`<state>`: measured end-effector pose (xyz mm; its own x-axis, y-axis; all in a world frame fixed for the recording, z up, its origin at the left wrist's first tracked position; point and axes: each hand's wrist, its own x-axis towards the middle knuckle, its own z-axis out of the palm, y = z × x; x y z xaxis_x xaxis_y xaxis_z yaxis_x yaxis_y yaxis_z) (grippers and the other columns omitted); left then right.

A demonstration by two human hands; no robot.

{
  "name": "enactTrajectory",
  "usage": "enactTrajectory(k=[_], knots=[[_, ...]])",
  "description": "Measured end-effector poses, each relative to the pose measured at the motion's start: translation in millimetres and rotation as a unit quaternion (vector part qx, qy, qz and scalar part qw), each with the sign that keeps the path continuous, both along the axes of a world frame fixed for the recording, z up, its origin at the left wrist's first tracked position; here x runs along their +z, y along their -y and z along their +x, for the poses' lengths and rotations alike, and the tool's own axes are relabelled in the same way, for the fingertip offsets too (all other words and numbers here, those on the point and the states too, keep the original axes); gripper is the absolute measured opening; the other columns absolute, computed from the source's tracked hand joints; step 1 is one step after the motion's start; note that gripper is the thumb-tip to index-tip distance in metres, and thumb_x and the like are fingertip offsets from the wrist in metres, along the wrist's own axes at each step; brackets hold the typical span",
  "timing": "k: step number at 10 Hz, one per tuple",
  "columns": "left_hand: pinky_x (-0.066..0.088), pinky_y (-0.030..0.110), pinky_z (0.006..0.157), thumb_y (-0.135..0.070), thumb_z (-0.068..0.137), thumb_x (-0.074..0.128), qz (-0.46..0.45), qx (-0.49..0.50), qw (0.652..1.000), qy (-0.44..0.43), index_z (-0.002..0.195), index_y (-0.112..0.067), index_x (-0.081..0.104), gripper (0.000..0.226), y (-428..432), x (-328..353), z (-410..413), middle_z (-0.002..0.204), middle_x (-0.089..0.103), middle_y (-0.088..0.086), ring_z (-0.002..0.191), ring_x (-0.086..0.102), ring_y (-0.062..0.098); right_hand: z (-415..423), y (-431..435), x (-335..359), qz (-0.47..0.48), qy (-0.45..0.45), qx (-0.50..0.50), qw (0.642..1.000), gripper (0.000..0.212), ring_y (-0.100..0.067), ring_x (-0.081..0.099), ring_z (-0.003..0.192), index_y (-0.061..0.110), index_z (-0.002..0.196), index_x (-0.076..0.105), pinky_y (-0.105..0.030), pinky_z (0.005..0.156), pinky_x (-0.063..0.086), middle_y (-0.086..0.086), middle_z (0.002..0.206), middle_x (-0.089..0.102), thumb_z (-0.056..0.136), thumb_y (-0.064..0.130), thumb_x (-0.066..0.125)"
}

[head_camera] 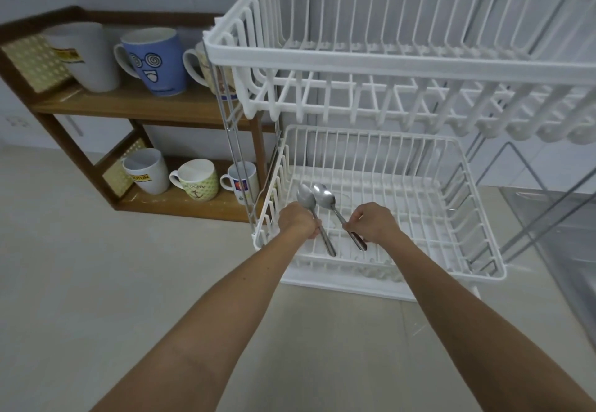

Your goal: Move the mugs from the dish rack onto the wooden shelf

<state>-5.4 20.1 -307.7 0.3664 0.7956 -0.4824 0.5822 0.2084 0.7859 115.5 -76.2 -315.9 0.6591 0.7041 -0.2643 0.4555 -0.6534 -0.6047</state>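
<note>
A white two-tier dish rack (400, 66) stands on the counter; no mug shows in either tier. Over its lower basket (461, 218), my left hand (298, 219) grips a metal spoon (306, 199) by the handle. My right hand (374, 221) pinches the handle of a second spoon (324, 194). The wooden shelf (129, 103) stands to the left. Its top board carries a white mug (85, 55), a blue face mug (153, 60) and a third mug (196, 65) partly hidden by the rack. Three mugs sit on the bottom board: a white one (146, 170), a green-patterned one (196, 182) and a white one with a logo (242, 182).
The pale counter (80, 282) stretches in front and to the left. A steel sink (554, 234) lies at the right behind the rack's metal legs. A tiled wall runs behind the shelf and the rack.
</note>
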Motion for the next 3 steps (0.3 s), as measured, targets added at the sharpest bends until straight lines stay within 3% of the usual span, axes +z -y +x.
enactTrajectory(k=[2,3], knots=[[0.058,0.04,0.083,-0.013,0.084,0.071,0.067,-0.057,0.995,-0.045,0.1,0.007,0.068,0.026,1.2,-2.9,-3.1,0.099,0.072,0.022,0.091,0.071,0.031,-3.5,1.9,1.2,-0.011,0.004,-0.003,1.0,0.024,-0.019,0.062,0.069,0.018,0.061,0.059,-0.031,0.068,0.055,-0.004,0.076,0.068,0.079,0.027,0.073],[0.056,0.041,0.086,-0.019,0.088,0.066,0.128,-0.08,0.988,-0.039,0.103,0.003,0.065,0.027,3.1,1.4,-6.5,0.106,0.069,0.021,0.097,0.068,0.033,-9.4,1.0,9.4,-0.006,0.015,-0.006,1.0,0.026,-0.024,0.064,0.071,0.009,0.067,0.06,-0.031,0.064,0.052,-0.013,0.084,0.072,0.083,0.028,0.067]])
